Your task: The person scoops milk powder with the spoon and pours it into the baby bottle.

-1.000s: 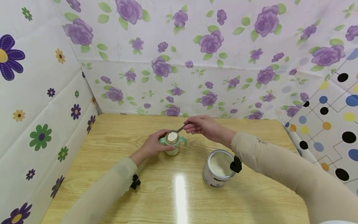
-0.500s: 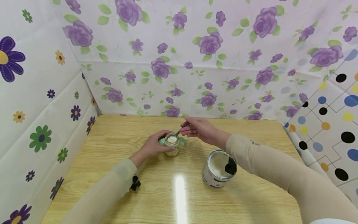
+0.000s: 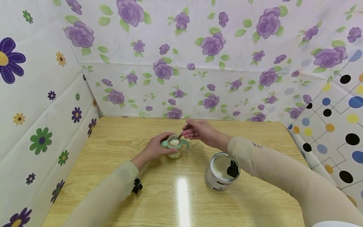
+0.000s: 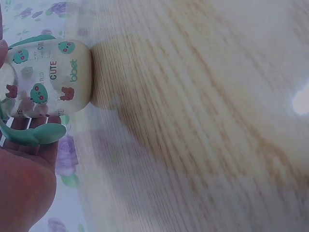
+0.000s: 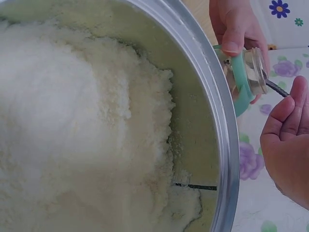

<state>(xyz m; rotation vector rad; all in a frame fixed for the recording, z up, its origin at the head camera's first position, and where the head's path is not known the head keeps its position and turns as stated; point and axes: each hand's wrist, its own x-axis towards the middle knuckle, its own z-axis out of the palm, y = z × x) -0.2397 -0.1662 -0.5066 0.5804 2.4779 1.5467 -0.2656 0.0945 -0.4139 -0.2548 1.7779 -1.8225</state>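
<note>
A small baby bottle (image 3: 174, 151) with mint-green handles stands uncapped on the wooden table. Its clear body, printed with cartoon faces and the word CUTE, fills the left part of the left wrist view. My left hand (image 3: 154, 147) grips it from the left, thumb in front and fingers behind. Between thumb and fingers, my right hand (image 3: 204, 131) pinches the dark handle of a spoon (image 3: 180, 136). The spoon slants down into the bottle's mouth, its bowl hidden inside. Pale powder shows within the neck.
To the right, below my right forearm, an open tin (image 3: 216, 176) holds pale powder (image 5: 82, 121), heaped to one side. A floral cloth wall (image 3: 181, 78) rises behind the table (image 3: 119, 126); patterned sheets flank both sides.
My right hand has moved left and slightly down, bringing the spoon from over the rim into the bottle's mouth. The white heap seen at the mouth has gone lower. My left hand stays put.
</note>
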